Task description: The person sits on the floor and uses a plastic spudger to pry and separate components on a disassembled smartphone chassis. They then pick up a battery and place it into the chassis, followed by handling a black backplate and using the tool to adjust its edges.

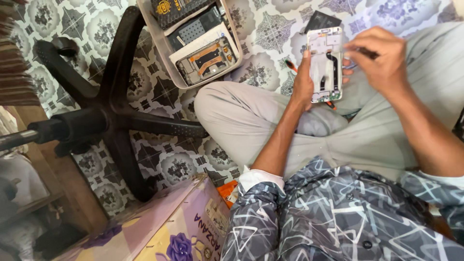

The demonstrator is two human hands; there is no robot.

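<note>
Soft, even daylight fills the scene, and the patterned grey-and-white floor tiles point(263, 29) read bright with no hard glare. Only faint shadows sit under the black plastic five-star chair base point(116, 111). The centre is fairly sharp; the lower left corner goes dim and smeary. Wide-lens stretch bends the edges, and the purple flowered cardboard box point(169, 227) looks soft.

bare tile floor point(270, 29) between tray point(154, 53) and phone point(326, 63) is open. chair base point(111, 116) blocks the left, carton point(159, 227) blocks near-left, knees point(251, 116) fill space under the hands.
</note>
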